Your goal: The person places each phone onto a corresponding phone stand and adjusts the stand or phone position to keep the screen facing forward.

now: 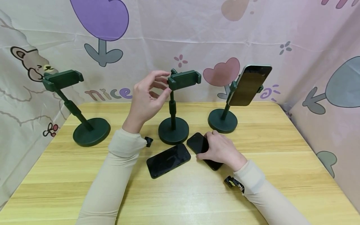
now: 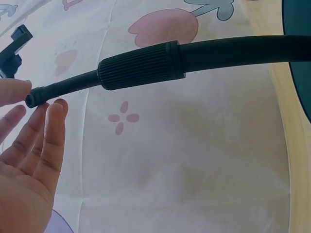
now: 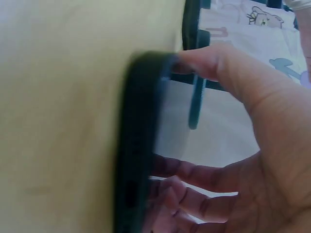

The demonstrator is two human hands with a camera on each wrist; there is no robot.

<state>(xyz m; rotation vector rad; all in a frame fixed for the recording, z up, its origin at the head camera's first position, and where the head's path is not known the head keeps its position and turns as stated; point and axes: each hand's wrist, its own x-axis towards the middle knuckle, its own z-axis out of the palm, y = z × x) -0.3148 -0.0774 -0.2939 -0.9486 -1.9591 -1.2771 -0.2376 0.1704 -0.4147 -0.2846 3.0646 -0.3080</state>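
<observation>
Across table [image 1: 180,200]: three green stands [image 1: 172,107], three phones [image 1: 168,161], one mounted.

My sleeves [image 1: 102,187] are cream, the stands [image 1: 173,132] dark green, the near phones [image 1: 168,161] black, the far cloth [image 1: 168,25] purple-and-pink flowered.

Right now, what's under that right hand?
Under the right hand is a dark phone, both ends showing. The hand covers part of its middle; the table beneath is hidden.
</observation>
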